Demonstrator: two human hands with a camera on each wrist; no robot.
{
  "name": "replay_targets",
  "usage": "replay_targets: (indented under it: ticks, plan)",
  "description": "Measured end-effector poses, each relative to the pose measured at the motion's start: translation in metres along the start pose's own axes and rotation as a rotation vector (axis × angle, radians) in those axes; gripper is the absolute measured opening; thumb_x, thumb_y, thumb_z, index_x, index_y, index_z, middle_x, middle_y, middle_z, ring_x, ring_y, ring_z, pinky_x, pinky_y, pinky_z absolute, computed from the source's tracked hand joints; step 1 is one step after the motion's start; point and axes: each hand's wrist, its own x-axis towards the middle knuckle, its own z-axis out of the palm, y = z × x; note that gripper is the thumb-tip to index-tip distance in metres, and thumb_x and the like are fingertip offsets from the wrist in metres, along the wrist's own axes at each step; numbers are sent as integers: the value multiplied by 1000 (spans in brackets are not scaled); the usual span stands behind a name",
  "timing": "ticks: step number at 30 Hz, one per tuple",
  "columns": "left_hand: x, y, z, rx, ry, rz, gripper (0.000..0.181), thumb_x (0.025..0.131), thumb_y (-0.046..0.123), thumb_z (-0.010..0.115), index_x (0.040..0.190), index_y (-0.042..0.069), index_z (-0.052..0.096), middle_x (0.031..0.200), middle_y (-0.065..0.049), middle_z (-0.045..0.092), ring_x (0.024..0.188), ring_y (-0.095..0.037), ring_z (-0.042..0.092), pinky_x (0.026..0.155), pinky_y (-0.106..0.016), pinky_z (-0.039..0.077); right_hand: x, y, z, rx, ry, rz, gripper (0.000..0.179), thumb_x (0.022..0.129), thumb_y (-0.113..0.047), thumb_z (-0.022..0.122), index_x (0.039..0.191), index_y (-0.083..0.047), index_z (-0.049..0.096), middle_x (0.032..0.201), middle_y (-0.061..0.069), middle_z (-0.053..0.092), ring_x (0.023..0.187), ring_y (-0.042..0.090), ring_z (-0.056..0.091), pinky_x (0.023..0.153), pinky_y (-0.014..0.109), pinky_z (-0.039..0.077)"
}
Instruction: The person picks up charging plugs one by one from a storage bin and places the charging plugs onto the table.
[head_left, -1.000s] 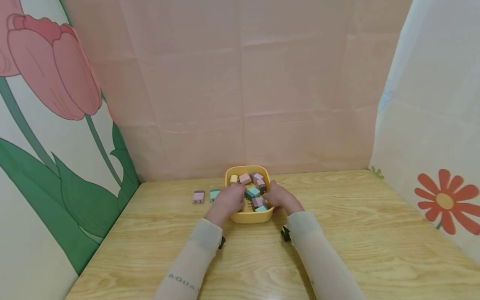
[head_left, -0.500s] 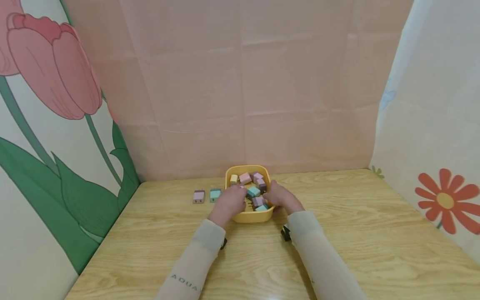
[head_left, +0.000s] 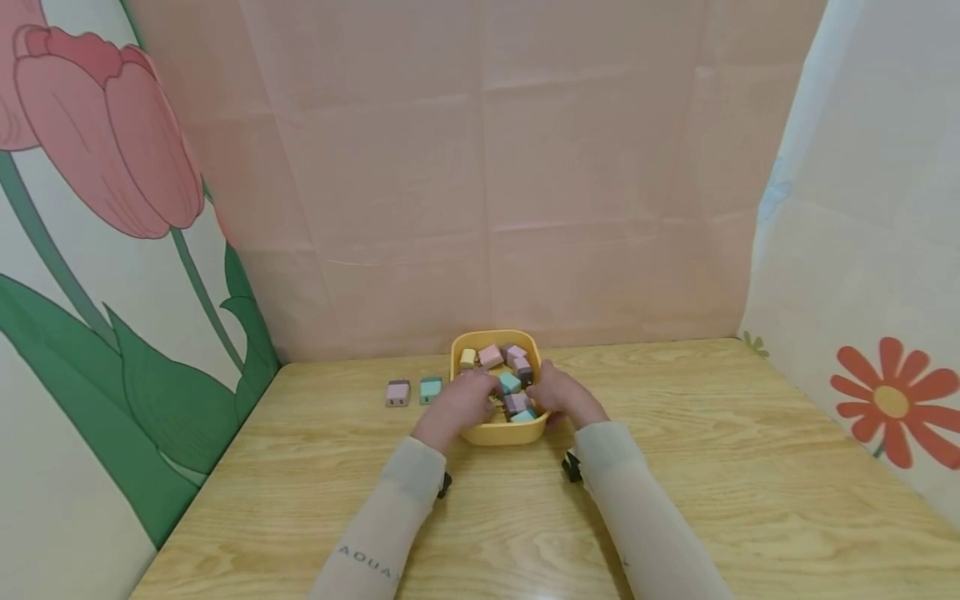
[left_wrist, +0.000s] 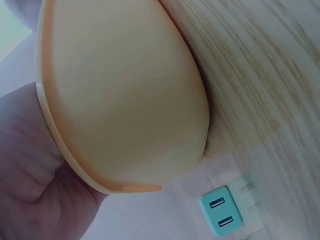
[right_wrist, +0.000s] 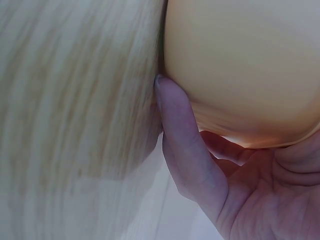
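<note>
A yellow plastic bin [head_left: 501, 433] holds several small plug chargers in pink, lilac, yellow and teal. My left hand [head_left: 459, 404] reaches over its left rim, with fingers down among the chargers beside a teal charger [head_left: 510, 383]. Those fingertips are hidden, and I cannot tell whether they pinch anything. In the left wrist view the palm [left_wrist: 30, 160] is behind the bin's rim. My right hand [head_left: 564, 393] holds the bin's right side. The right wrist view shows one digit [right_wrist: 182, 120] pressed along its outer wall, with other fingers curled behind.
On the wooden table [head_left: 495, 525], left of the bin, lie a lilac charger [head_left: 397, 394] and a teal-green charger [head_left: 431, 390] side by side. A pink cloth backdrop [head_left: 480, 183] rises behind the bin. Flower-printed panels flank the table left and right.
My left hand has shifted slightly right within the bin, and the teal charger by its fingers has turned a little. My right hand and the bin stay in place.
</note>
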Motion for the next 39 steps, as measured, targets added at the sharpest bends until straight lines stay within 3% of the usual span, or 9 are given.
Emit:
replay_targets:
  ticks: [10,20,31,39]
  plan:
    - [-5,6,1,137,77,-42,17,100,17,77,115,10,76,109,-3,78,95,-18,70,86,-37,61,-2,-1,0,7,7,-3,75,108,-15,56,167,6,14,146,30,48,88,28,71,65,38,66]
    - [-4,6,-1,-33,-3,-44,27,103,14,73,130,13,76,131,-5,78,122,-23,70,106,-42,58,-1,0,0,-2,1,-8,75,108,-16,56,166,7,14,144,30,49,89,29,72,64,37,66]
    - [-2,2,0,-88,-8,2,27,105,6,66,127,16,78,124,-1,78,114,-18,68,106,-39,58,-2,1,0,1,8,-19,72,107,-15,57,164,8,18,139,30,50,86,28,71,64,37,66]
    - [0,-1,2,-98,-9,47,28,100,5,75,126,14,78,124,-1,79,118,-19,70,105,-38,59,-2,2,1,8,16,-30,71,105,-13,57,162,9,20,135,30,52,81,27,70,63,38,66]
